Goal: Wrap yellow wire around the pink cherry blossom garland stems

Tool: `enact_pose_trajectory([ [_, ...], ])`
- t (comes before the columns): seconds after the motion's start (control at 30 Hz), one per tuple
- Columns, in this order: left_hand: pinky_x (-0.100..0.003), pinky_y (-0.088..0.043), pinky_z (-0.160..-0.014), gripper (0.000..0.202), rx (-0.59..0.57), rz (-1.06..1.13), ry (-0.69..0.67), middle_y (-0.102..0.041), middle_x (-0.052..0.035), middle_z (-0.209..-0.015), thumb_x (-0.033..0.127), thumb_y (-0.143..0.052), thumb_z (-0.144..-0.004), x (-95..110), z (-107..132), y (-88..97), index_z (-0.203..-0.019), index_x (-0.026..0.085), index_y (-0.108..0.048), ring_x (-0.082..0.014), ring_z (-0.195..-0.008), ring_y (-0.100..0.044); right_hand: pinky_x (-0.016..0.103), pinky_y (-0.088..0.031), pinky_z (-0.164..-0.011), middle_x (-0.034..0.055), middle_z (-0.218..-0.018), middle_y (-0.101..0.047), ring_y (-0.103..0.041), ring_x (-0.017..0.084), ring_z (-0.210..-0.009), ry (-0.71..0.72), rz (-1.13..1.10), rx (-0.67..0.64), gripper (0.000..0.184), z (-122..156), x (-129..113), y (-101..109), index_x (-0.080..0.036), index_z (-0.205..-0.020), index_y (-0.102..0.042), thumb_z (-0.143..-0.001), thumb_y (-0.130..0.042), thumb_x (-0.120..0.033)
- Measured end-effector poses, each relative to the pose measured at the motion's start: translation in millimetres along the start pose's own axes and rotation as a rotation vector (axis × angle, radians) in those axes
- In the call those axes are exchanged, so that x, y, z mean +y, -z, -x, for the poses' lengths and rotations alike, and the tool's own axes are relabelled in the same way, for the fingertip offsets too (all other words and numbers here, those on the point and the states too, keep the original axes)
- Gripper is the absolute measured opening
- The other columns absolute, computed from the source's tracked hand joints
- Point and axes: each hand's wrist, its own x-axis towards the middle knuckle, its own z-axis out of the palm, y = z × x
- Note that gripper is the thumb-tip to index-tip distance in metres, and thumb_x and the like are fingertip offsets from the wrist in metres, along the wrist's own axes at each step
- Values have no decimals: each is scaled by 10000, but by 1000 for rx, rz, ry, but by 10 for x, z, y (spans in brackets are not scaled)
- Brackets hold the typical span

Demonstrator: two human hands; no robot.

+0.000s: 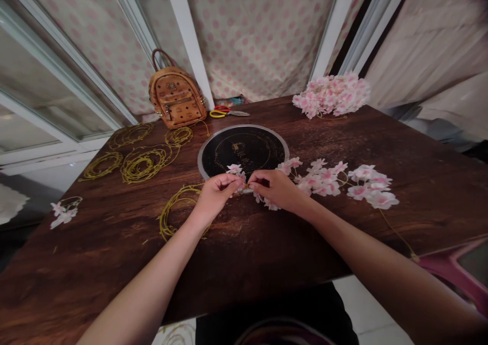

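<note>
A person is working at a dark wooden counter (114,243), both bare arms reaching in from the near edge toward a round black cooktop (244,149) at its center. A tan studded backpack (176,97) is sitting at the far edge beside red-and-yellow scissors (227,113), while a heap of pink artificial blossoms (331,95) is lying at the far right. Loose coils of thin yellow-green wire (143,164) are spreading across the left side, and one more coil (179,208) is lying just beside the left hand (216,195). A strand of blossoms (331,180) is stretching away to the right from the right hand (272,188). The fingers (238,180) of both hands are closing in a tight pinch, nearly meeting, on a small blossom (234,169) and its stem beside the cooktop's near rim. The cloth-like petals look light, soft and easily creased, making the thin, springy stem the likelier place to take hold. The blossom is sitting right at the fingertips, its petals rising just above them.
</note>
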Motion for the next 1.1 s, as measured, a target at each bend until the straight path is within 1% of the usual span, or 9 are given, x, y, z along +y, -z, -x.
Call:
enact_pose_trajectory([
  [0.13, -223, -435, -596, 207, -9, -2, -8, -736, -56, -825, 335, -695, -794, -23, -2, 7, -866, 142, -722, -138, -690, -621, 266, -328, -573, -6, -628, -578, -470, 103, -593, -5, 15, 10, 166, 4, -6, 9, -171, -778, -643, -826, -500, -240],
  [0.3, -258, -487, -719, 197, -41, -6, -56, -745, -68, -916, 309, -732, -768, -46, -11, 17, -876, 144, -730, -162, -797, -656, 257, -321, -563, -10, -620, -573, -473, 94, -571, -38, 11, 5, 158, 15, -33, 23, -169, -776, -635, -824, -497, -229],
  [0.4, -272, -498, -752, 184, -33, -7, -61, -747, -66, -903, 299, -738, -762, -61, -14, 14, -862, 144, -731, -164, -802, -661, 263, -315, -562, -4, -620, -574, -477, 97, -572, -51, 12, 5, 159, 12, -40, 22, -167, -775, -637, -823, -502, -235],
  [0.57, -251, -491, -707, 154, -19, 8, -38, -744, -50, -855, 288, -727, -776, -77, -18, 12, -845, 150, -732, -146, -757, -649, 268, -314, -564, -3, -608, -565, -473, 98, -573, -44, 12, 4, 157, 4, -33, 14, -165, -761, -635, -821, -507, -235],
  [0.7, -217, -450, -635, 151, -18, 6, -34, -731, -45, -828, 279, -720, -781, -72, -23, 12, -838, 140, -731, -122, -712, -616, 265, -319, -566, -6, -609, -564, -472, 99, -580, -45, -3, 1, 162, 2, -26, 15, -168, -765, -635, -823, -501, -237],
  [0.83, -207, -413, -575, 158, -12, 14, -17, -720, -42, -795, 277, -709, -785, -62, -21, 14, -852, 135, -729, -109, -656, -581, 262, -329, -570, -8, -617, -572, -475, 100, -587, -35, -4, -9, 158, -4, -18, 15, -170, -756, -639, -814, -511, -241],
  [1.1, -211, -408, -592, 162, -14, 17, -3, -714, -41, -788, 284, -715, -776, -53, -18, 7, -833, 133, -726, -108, -657, -570, 256, -329, -559, -14, -602, -566, -478, 94, -569, -41, 9, -5, 145, -3, -16, 13, -167, -741, -628, -810, -516, -228],
])
